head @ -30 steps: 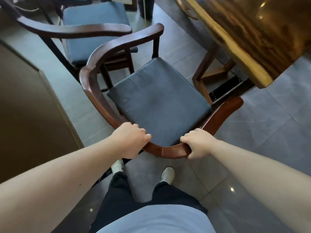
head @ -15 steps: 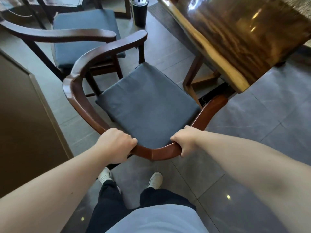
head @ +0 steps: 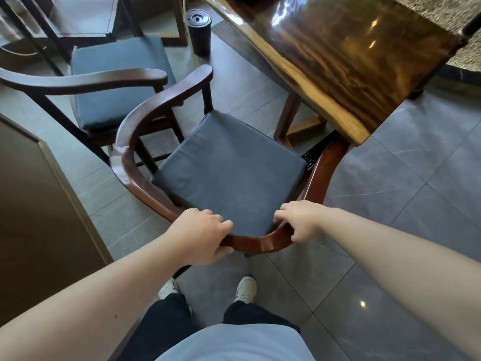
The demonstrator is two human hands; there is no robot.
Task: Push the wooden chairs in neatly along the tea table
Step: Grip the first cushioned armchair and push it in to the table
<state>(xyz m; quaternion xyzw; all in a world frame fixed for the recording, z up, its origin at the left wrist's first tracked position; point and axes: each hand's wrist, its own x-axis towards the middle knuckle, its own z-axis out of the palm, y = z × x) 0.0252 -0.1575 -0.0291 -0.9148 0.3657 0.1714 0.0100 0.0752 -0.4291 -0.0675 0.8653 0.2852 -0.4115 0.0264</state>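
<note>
A wooden armchair [head: 135, 173] with a curved back rail and a dark blue seat cushion stands in front of me. My left hand [head: 200, 234] and my right hand [head: 299, 221] both grip the back rail, a short span of wood between them. The chair's right arm tip reaches under the near corner of the glossy dark tea table [head: 346, 61]. A second wooden chair [head: 86, 82] with the same cushion stands to the left behind it, its arm close to the first chair's left arm.
A black cylindrical flask [head: 199, 32] stands on the grey tiled floor beside the table's far edge. A brown cabinet or wall panel [head: 39, 204] runs along my left. A table leg frame [head: 291, 118] sits under the table. My shoes show below.
The chair has slid toward the table; its right arm tip now sits under the table corner. Both hands keep their hold on the back rail.
</note>
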